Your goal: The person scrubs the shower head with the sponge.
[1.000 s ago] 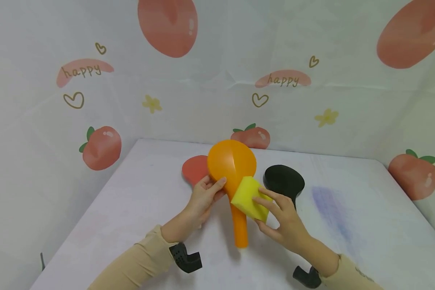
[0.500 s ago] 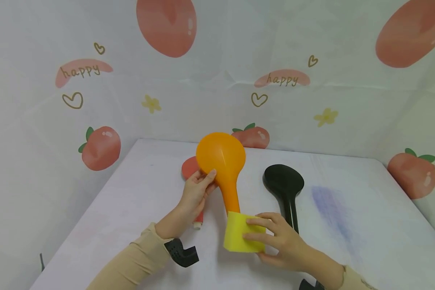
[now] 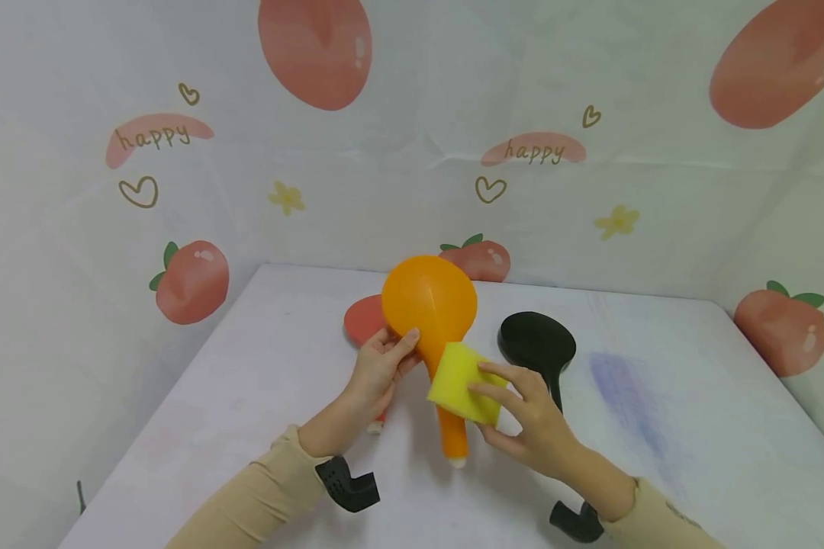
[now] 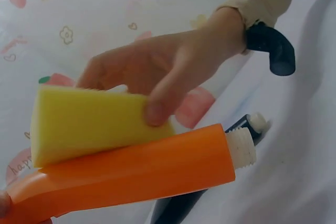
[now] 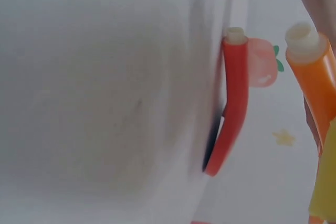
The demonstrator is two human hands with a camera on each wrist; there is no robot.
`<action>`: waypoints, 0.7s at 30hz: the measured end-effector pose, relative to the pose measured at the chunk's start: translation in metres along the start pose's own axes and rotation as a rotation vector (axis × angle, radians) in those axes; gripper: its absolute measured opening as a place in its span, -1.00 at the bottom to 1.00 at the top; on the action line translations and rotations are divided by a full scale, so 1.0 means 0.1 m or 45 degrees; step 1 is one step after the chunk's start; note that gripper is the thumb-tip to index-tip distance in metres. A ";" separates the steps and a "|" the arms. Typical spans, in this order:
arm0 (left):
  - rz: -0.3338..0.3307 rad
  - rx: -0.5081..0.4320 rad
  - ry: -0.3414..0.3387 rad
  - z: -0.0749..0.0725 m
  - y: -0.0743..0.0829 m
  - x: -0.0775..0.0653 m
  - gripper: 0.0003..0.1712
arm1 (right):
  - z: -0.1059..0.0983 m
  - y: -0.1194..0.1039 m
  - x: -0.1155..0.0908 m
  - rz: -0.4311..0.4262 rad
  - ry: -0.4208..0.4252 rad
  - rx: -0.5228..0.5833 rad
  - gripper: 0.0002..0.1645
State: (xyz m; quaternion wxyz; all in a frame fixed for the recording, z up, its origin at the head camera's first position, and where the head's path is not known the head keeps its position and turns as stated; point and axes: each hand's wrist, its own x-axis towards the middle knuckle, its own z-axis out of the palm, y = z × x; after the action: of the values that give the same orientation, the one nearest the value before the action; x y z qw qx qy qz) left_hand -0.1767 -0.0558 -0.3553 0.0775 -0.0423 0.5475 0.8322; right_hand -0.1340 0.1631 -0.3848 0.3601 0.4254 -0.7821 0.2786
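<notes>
My left hand grips an orange handheld shower head at the neck, its round head up and its handle pointing down. A yellow sponge lies across the upper part of that handle, pinched between the thumb and fingers of my right hand. In the left wrist view the sponge runs along the orange handle, and a white threaded end sticks out of it. Only the sponge's edge and the handle's lower part show in the right wrist view.
Behind my left hand lies a red shower head on the white table, partly covered. A black shower head rests to the right, its handle partly behind my right hand. A printed cloth stands at the table's back edge.
The sponge slid down to the handle's lower end half a second ago and is back near the neck now. Meanwhile the orange shower head shifted up and left, then partly back.
</notes>
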 end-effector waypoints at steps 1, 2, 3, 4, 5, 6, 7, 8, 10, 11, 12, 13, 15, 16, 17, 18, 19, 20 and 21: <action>-0.001 0.003 -0.004 0.00 -0.01 0.00 -0.55 | 0.00 0.00 0.01 0.047 0.005 -0.001 -0.55; -0.001 0.007 -0.008 0.01 -0.01 -0.01 -0.56 | -0.01 0.00 0.02 0.087 0.010 -0.003 -0.53; 0.000 0.013 -0.013 0.01 -0.01 -0.01 -0.56 | -0.01 0.00 0.03 0.124 0.012 -0.001 -0.51; 0.000 0.015 -0.017 0.01 -0.01 -0.01 -0.56 | -0.02 0.00 0.04 0.156 0.011 0.004 -0.50; 0.004 0.019 -0.019 0.01 -0.02 -0.01 -0.56 | -0.02 0.00 0.04 0.182 0.005 0.006 -0.49; 0.009 0.016 -0.023 0.01 -0.02 0.00 -0.55 | -0.03 0.00 0.03 0.206 -0.009 0.012 -0.48; 0.014 0.011 -0.025 0.01 -0.02 0.00 -0.55 | -0.04 0.00 0.02 0.216 -0.020 0.020 -0.47; 0.017 0.005 -0.023 0.00 -0.02 0.01 -0.54 | -0.05 -0.01 0.01 0.232 -0.041 0.024 -0.47; 0.023 -0.015 -0.019 -0.01 -0.01 0.02 -0.54 | -0.07 -0.02 -0.03 0.273 -0.103 0.040 -0.45; 0.027 -0.022 -0.016 -0.02 -0.01 0.03 -0.53 | -0.09 -0.03 -0.05 0.290 -0.138 0.047 -0.45; 0.026 -0.040 -0.011 -0.03 0.00 0.04 -0.53 | -0.10 -0.04 -0.08 0.297 -0.170 0.060 -0.46; 0.024 -0.054 -0.003 -0.04 0.01 0.05 -0.53 | -0.11 -0.04 -0.09 0.293 -0.193 0.071 -0.48; 0.025 -0.080 0.011 -0.06 0.03 0.07 -0.52 | -0.14 -0.05 -0.13 0.273 -0.239 0.091 -0.51; 0.028 -0.088 0.020 -0.07 0.04 0.07 -0.52 | -0.15 -0.05 -0.15 0.250 -0.255 0.097 -0.52; 0.030 -0.099 0.030 -0.08 0.05 0.08 -0.52 | -0.16 -0.06 -0.16 0.229 -0.270 0.095 -0.54; 0.030 -0.109 0.043 -0.08 0.06 0.08 -0.52 | -0.17 -0.06 -0.18 0.203 -0.278 0.096 -0.56; 0.034 -0.111 0.053 -0.09 0.08 0.08 -0.52 | -0.18 -0.06 -0.20 0.184 -0.286 0.093 -0.56; 0.040 -0.112 0.061 -0.10 0.09 0.09 -0.52 | -0.18 -0.07 -0.21 0.167 -0.293 0.090 -0.57; 0.047 -0.113 0.069 -0.10 0.10 0.08 -0.52 | -0.19 -0.07 -0.23 0.158 -0.300 0.089 -0.57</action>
State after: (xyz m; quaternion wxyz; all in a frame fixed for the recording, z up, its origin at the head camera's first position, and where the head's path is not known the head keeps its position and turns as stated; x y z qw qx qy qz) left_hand -0.1868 -0.0680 -0.3513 0.0453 -0.0582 0.5127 0.8554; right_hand -0.1135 0.1844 -0.3913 0.2329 0.4183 -0.8336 0.2754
